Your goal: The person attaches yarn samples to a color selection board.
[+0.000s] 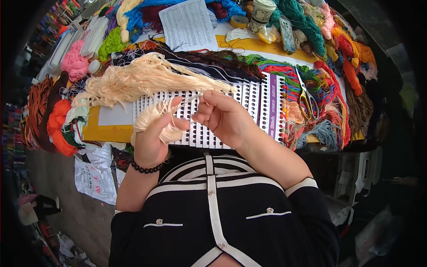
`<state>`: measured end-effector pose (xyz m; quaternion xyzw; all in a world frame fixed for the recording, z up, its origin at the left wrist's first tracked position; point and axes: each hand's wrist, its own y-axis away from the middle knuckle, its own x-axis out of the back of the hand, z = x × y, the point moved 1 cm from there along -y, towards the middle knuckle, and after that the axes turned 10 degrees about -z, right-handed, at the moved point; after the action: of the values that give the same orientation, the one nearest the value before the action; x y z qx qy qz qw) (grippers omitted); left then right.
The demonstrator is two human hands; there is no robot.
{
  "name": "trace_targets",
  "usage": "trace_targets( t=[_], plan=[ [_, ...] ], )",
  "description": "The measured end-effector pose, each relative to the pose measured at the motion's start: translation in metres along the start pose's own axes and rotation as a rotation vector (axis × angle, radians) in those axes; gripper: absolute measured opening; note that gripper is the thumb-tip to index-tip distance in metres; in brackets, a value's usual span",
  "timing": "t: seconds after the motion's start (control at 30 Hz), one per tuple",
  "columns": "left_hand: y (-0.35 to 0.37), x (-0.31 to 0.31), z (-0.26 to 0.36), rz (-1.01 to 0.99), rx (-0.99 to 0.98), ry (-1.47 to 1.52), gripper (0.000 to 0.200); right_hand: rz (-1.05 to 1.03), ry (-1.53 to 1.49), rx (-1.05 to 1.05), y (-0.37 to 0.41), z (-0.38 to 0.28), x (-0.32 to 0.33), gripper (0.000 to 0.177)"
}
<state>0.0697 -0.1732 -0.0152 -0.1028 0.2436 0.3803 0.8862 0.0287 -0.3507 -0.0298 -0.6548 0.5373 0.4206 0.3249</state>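
Note:
A hank of cream embroidery thread (149, 119) is looped about my left hand (153, 141), whose fingers curl around it. My right hand (229, 119) is closed in a pinch on strands of the same cream thread, a little to the right of the hank. Both hands are above white thread cards (209, 130) punched with rows of round holes. A large loose bundle of cream thread (133, 80) lies across the cards, just beyond my hands. At the cards' right side is a purple printed strip (272, 104).
Scissors (306, 103) with yellow and black handles lie on coloured threads at the right. Farther back are a printed sheet (189, 24), a patterned cup (261, 17), a phone (287, 36) and a tape roll (239, 22). Orange yarn (62, 128) hangs at the left edge.

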Motion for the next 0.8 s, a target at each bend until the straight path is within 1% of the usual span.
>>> trace_targets(
  t=[0.03, 0.07, 0.1, 0.13, 0.2, 0.27, 0.33, 0.4, 0.47, 0.53, 0.6, 0.63, 0.7, 0.77, 0.8],
  plan=[
    [0.0, 0.0, -0.001, 0.0, 0.001, -0.001, 0.033, 0.006, 0.169, -0.015, 0.002, -0.001, -0.001, 0.01],
    [-0.001, -0.001, -0.002, -0.068, 0.01, -0.047, 0.037, 0.007, 0.167, -0.014, 0.004, 0.0, -0.008, 0.01],
    [-0.001, -0.003, -0.003, -0.138, 0.02, -0.093, 0.041, 0.058, 0.314, -0.027, 0.004, 0.003, -0.015, 0.01],
    [-0.002, -0.007, -0.005, -0.14, 0.021, -0.092, 0.041, 0.11, 0.46, -0.041, 0.004, 0.006, -0.019, 0.01],
    [-0.004, -0.013, -0.008, -0.015, -0.01, -0.242, 0.043, 0.092, 0.467, -0.048, 0.002, 0.011, -0.017, 0.01],
    [-0.004, -0.015, -0.01, -0.016, -0.007, -0.283, 0.041, 0.112, 0.547, -0.058, 0.001, 0.014, -0.016, 0.008],
    [-0.003, -0.016, -0.011, -0.017, -0.004, -0.324, 0.04, 0.128, 0.555, -0.081, -0.001, 0.012, -0.015, 0.008],
    [-0.003, -0.016, -0.014, -0.024, -0.046, -0.392, 0.039, 0.146, 0.563, -0.104, 0.0, 0.012, -0.013, 0.008],
    [-0.002, -0.019, -0.007, -0.045, -0.016, -0.344, 0.037, 0.082, 0.473, -0.08, 0.0, 0.014, -0.01, 0.008],
    [-0.002, -0.018, -0.007, -0.065, 0.013, -0.296, 0.036, 0.071, 0.446, -0.066, 0.002, 0.014, -0.011, 0.007],
    [-0.004, -0.014, -0.011, 0.027, 0.06, -0.268, 0.033, 0.06, 0.419, -0.053, 0.003, 0.014, -0.014, 0.007],
    [-0.004, -0.014, -0.011, 0.027, 0.06, -0.268, 0.033, 0.074, 0.449, -0.037, 0.004, 0.012, -0.019, 0.007],
    [-0.005, -0.014, -0.012, 0.081, 0.026, -0.229, 0.033, 0.088, 0.48, -0.02, 0.004, 0.012, -0.017, 0.007],
    [-0.006, -0.011, -0.011, 0.104, 0.01, -0.206, 0.033, 0.018, 0.374, 0.073, 0.0, 0.013, -0.005, 0.012],
    [-0.005, -0.008, -0.01, 0.128, -0.007, -0.184, 0.033, 0.018, 0.375, 0.072, 0.0, 0.009, -0.004, 0.012]
  ],
)
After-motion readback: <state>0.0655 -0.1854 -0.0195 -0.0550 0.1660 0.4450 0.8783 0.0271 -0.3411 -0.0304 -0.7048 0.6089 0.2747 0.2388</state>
